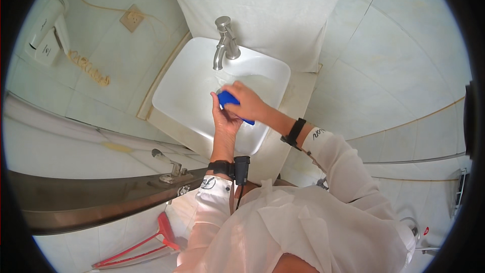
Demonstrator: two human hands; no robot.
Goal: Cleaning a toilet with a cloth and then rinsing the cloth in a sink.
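Observation:
Over the white washbasin (177, 91), both hands are together on a smooth blue object (228, 98) whose kind I cannot make out. My left hand (225, 121) cups it from below and the left side, thumb pointing up along it. From the right, my right hand (248, 103) lies across its top with bent fingers, hiding its middle. One blue end sticks out below the right hand. Just beyond the hands stands a metal tap (225, 43), its spout pointing toward them. A pale, splashy patch shows below the spout.
On the left wall hang a white hair dryer (48, 40) with a coiled cord and a socket (132, 18). A door edge with a metal handle (174, 169) stands close to my left forearm. A red-handled tool (164, 230) lies lower left.

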